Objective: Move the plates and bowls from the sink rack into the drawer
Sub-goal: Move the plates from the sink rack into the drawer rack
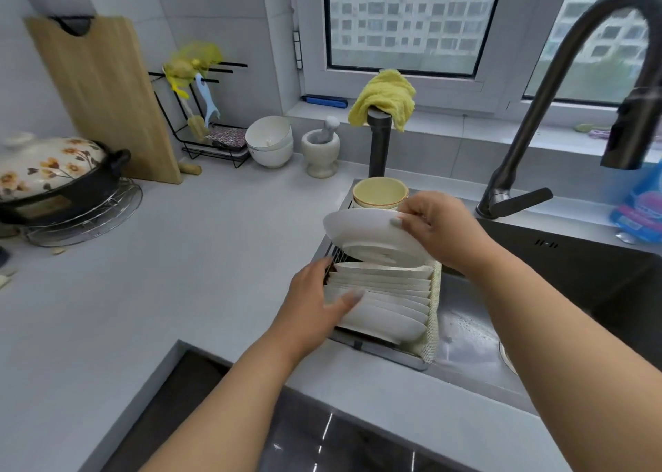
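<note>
A plate is held tilted above the rack at the sink's left end, while the row of plates is steadied.

At 9 o'clock a floral pot (50, 170) is set on the table (200, 242), with a board (104, 98) leaned on the wall behind it and two stacked bowls (270, 145) beside a mortar (320, 150) toward 11 o'clock. Just below centre, the left hand (315, 306) is laid on the left edge of the upright plates (383, 303) in the rack (379, 346), fingers loosely curved, thumb on the nearest rim. At centre, one plate (369, 236) is pinched at its rim by the curled right hand (440, 227), in front of cream bowls (379, 192). At 2 o'clock a dark tap (559, 88) is arched over the sink (476, 349).
</note>
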`<state>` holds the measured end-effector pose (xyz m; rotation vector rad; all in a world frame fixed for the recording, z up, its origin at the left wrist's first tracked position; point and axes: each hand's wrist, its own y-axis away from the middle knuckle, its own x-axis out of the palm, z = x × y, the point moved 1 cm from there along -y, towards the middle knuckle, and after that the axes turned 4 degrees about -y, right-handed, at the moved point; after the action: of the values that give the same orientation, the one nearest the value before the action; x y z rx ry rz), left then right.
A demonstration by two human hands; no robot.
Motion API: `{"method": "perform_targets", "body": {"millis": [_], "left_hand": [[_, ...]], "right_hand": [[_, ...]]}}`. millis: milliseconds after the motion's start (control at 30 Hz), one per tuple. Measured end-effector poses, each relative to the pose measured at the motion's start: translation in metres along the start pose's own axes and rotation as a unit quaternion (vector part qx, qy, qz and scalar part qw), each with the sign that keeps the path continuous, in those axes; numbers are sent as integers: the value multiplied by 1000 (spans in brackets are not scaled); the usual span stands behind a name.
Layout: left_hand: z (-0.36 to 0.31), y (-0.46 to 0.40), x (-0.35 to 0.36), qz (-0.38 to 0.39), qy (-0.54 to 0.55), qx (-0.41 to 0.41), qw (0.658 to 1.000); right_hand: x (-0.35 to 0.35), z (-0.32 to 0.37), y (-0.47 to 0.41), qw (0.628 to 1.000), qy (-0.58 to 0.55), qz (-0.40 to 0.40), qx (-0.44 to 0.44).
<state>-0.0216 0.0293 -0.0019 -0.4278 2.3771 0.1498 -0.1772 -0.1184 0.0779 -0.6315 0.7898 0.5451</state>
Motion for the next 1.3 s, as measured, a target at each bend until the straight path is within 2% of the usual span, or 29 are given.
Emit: {"method": "perform_targets", "body": {"millis": [100,133,167,233,267,333,400,500,667,833,967,1033,1100,1133,1233,1300], "left_hand": [[-12,18,-9,-55,152,-126,979],[-16,24,-12,-71,243,-176,951],[-19,29,-16,-80,346,-216,910],[-29,43,-26,-70,528,-261,805],[-32,51,-32,-58,580,-272,765],[-39,70,-39,-28,643,-285,710],[-44,91,-42,-18,679,-283,677],[-52,126,-44,-51,697,-279,659],[-44,185,-50,-147,653,-281,688],[-31,252,-73,-271,592,-299,698],[-13,318,-89,-347,577,-299,676],[-5,354,-95,-390,584,-299,646],[2,392,-99,-428,600,-299,606],[4,412,-100,-445,607,-299,587],[13,475,-104,-493,608,-299,546],[21,519,-106,-518,605,-301,524]], "right_hand": [[-11,18,18,998,3,-13,-53],[-15,24,24,997,11,-15,-79],[-17,31,30,994,22,-15,-107],[-21,47,45,983,46,-18,-175],[-21,54,53,975,60,-23,-212],[-22,69,72,961,78,-26,-263],[-19,83,91,954,68,-1,-293],[-10,102,116,945,43,43,-320],[4,128,143,952,-75,102,-278],[35,166,154,965,-147,70,-204],[70,204,165,971,-197,70,-120],[89,225,174,962,-235,122,-58],[108,252,190,931,-287,225,0],[116,267,202,896,-335,290,30],[139,314,245,733,-489,450,145],[154,344,275,655,-534,499,190]]}}
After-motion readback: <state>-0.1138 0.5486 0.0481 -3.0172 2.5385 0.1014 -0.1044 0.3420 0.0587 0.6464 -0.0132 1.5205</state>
